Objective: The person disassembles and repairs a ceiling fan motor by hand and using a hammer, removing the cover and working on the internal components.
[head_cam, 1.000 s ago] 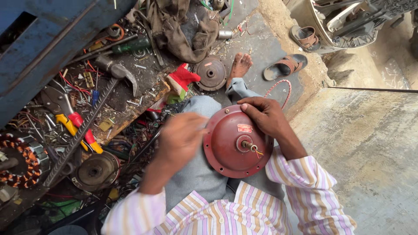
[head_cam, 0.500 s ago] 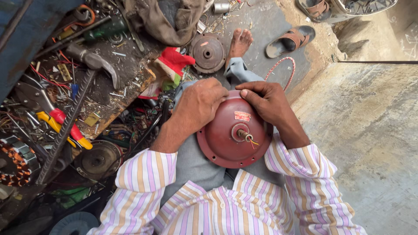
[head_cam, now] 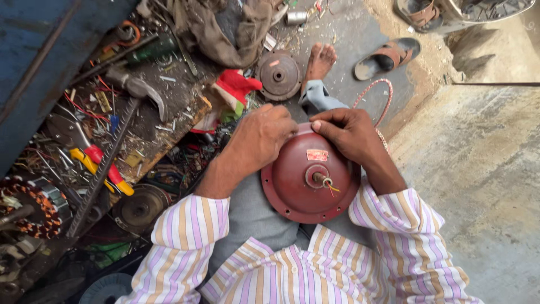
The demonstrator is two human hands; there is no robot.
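A round dark-red fan motor cover (head_cam: 304,188) rests on my lap, its shaft stub with thin yellow wires pointing up at me. My left hand (head_cam: 264,138) grips the cover's far left rim with curled fingers. My right hand (head_cam: 351,132) lies over the far right rim, thumb pressed on the top edge. The two hands nearly touch at the cover's far side. My bare foot (head_cam: 320,59) stretches out on the ground beyond it.
A second rusty round cover (head_cam: 279,74) lies ahead by a red cloth (head_cam: 236,87). Left of me lie a hammer (head_cam: 132,93), yellow-and-red screwdrivers (head_cam: 104,166), a copper-wound stator (head_cam: 31,208) and scrap wires. A sandal (head_cam: 385,56) and concrete floor are on the right.
My left hand has moved from the cover's near left side up to its far rim, beside my right hand. The cover has stayed on my lap.
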